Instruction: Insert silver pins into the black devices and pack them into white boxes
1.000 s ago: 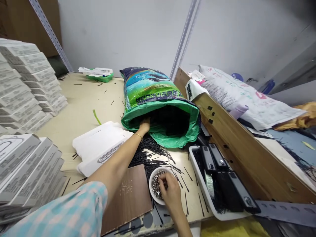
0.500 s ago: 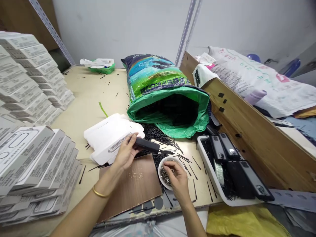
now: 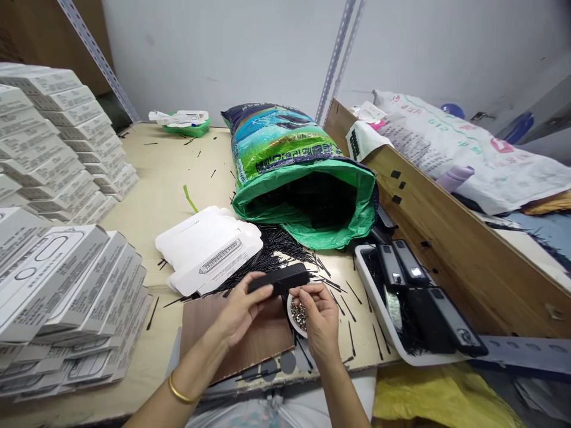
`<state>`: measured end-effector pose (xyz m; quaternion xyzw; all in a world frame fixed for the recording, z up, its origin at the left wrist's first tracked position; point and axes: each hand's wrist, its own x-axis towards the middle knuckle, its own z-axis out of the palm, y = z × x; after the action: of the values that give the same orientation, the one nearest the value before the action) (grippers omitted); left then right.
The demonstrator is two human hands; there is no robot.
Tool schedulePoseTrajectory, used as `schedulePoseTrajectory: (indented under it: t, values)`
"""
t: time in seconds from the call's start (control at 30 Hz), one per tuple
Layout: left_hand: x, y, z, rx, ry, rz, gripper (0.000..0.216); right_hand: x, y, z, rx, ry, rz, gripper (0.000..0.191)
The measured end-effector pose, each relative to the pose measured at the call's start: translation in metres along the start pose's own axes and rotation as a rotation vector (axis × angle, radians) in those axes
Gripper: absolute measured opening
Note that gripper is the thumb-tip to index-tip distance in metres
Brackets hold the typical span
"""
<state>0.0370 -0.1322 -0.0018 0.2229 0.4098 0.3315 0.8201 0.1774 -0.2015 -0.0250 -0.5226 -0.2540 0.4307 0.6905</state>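
My left hand (image 3: 243,306) is closed round one end of a black oblong case (image 3: 285,279), held above a brown board (image 3: 236,339). Beside the case's lower right edge is my right hand (image 3: 319,315), its thumb and fingers pinched together; whatever they hold is too small to make out. Under this hand stands a small white bowl (image 3: 292,324) of tiny shiny metal pieces (image 3: 298,315), partly covered by the hand. Behind the case lies a heap of thin black sticks (image 3: 276,246). A flattened white carton (image 3: 196,244) lies to the left.
Stacks of white boxes (image 3: 66,279) rise at the left. A green-lined sack (image 3: 307,196) lies open at the back. On the right, a white tray (image 3: 392,339) holds black cases beside a wooden board (image 3: 446,238). A green basket (image 3: 187,128) sits far back.
My left hand has moved right with the black case, turning it toward my right hand. My right hand has lifted slightly from over the bowl to the case's edge.
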Motion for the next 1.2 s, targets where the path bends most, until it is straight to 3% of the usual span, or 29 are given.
schedulePoseTrajectory:
  t: [0.07,0.13,0.27,0.33,0.6,0.7,0.77,0.87,0.93,1.0,1.07,1.13,1.2]
  values:
    - [-0.004,-0.007,0.001,0.086,-0.190,-0.152,0.048,0.001,-0.002,0.001,0.023,-0.009,-0.016,0.018]
    - [-0.006,-0.012,0.003,0.045,-0.266,-0.191,0.045,0.001,-0.004,0.002,-0.033,-0.009,-0.058,0.015]
    - [-0.002,-0.011,0.008,-0.219,-0.010,-0.028,0.013,-0.006,0.000,-0.002,-0.263,0.006,-0.258,0.007]
    - [-0.001,-0.008,0.010,-0.290,0.048,-0.019,0.007,-0.011,0.004,-0.003,-0.355,0.012,-0.339,0.005]
    - [-0.009,-0.009,0.016,-0.300,0.037,-0.049,0.009,-0.012,0.006,0.002,-0.515,0.004,-0.500,0.008]
    - [-0.008,-0.012,0.012,-0.204,0.013,-0.004,0.024,-0.010,0.001,0.001,-0.577,-0.036,-0.576,0.014]
    - [-0.007,-0.013,0.009,-0.152,-0.003,0.009,0.038,-0.010,0.000,0.001,-0.540,-0.076,-0.515,0.012]
    - [-0.009,-0.005,0.008,-0.078,-0.055,-0.005,0.054,-0.010,0.001,0.001,-0.281,-0.136,-0.211,0.006]
    - [-0.019,0.007,0.009,0.009,-0.080,0.027,0.058,-0.010,0.003,-0.001,-0.124,-0.154,-0.051,0.015]
    - [-0.035,0.021,0.009,0.079,-0.053,0.207,0.052,-0.009,0.004,-0.006,-0.088,-0.136,0.009,0.020]
    - [-0.052,0.027,0.005,0.153,-0.011,0.537,0.045,-0.007,0.004,-0.013,-0.119,-0.082,0.014,0.022]
    - [-0.061,0.022,-0.003,0.355,-0.043,0.780,0.040,-0.005,0.002,-0.020,-0.133,-0.009,0.013,0.024]
    - [-0.057,0.007,-0.013,0.679,-0.140,0.670,0.029,-0.004,-0.002,-0.025,-0.141,0.045,0.004,0.024]
